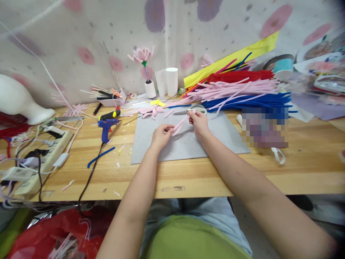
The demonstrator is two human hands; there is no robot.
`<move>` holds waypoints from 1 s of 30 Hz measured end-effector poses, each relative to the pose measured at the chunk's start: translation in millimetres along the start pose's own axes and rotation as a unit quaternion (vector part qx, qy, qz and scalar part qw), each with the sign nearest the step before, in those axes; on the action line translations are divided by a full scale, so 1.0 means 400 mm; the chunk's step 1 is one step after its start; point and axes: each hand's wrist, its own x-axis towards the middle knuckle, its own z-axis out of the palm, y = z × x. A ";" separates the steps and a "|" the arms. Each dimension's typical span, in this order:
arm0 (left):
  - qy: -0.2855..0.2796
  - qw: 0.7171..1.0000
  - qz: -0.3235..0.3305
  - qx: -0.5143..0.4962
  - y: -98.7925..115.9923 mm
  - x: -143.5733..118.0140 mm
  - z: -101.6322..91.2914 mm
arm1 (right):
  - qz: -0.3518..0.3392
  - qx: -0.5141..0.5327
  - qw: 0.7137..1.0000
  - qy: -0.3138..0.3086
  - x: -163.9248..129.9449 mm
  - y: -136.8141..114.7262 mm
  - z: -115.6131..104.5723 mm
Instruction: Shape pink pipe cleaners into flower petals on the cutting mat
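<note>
Hands are working over a grey cutting mat (185,144) that is lying on the wooden tabletop (296,169). Left hand (161,136) is pinching the lower end of a pink pipe cleaner (180,125), with fingers closed around it. Right hand (198,122) is pinching the upper end of the same piece, at about 2 o'clock from the left hand, so the pipe cleaner is stretching tilted between the two hands, just above the mat.

At 12 o'clock from the hands, a small white spool (150,89) is standing upright and is holding a pink pipe-cleaner flower (142,55) on a stem. Just beside it, two white cups (171,81) are standing; what is inside them I cannot tell. At 10 o'clock, a small white tray (111,101) is holding thin sticks and pens.

At 1 o'clock, piles of pink (231,90), red (242,76) and blue pipe cleaners (248,102) are lying on the tabletop. A pair of scissors (194,109) is lying just behind the right hand. At 9 o'clock, a blue glue gun (106,127) is resting near a power strip (40,158).
</note>
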 end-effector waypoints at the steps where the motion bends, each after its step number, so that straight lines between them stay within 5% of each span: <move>1: -0.002 1.000 -0.006 -0.002 0.003 0.000 0.001 | -0.003 0.002 1.000 -0.010 -0.003 -0.001 0.002; 8: 0.011 1.000 -0.017 -0.013 0.028 -0.009 0.024 | -0.055 -0.058 0.986 -0.148 -0.048 -0.017 0.033; 18: -0.070 0.959 -0.165 -0.218 0.008 -0.003 0.051 | -0.021 -0.042 0.995 -0.093 -0.032 0.009 0.026; 21: -0.039 0.955 -0.165 -0.242 0.018 -0.002 0.050 | -0.013 -0.029 0.994 -0.108 -0.033 0.006 0.026; 26: 0.063 0.939 -0.146 -0.305 0.032 0.000 0.042 | 0.050 -0.049 0.971 -0.228 -0.057 -0.003 0.035; 30: 0.131 0.909 -0.151 -0.365 0.036 0.002 0.030 | 0.016 -0.093 0.960 -0.265 -0.084 0.014 0.056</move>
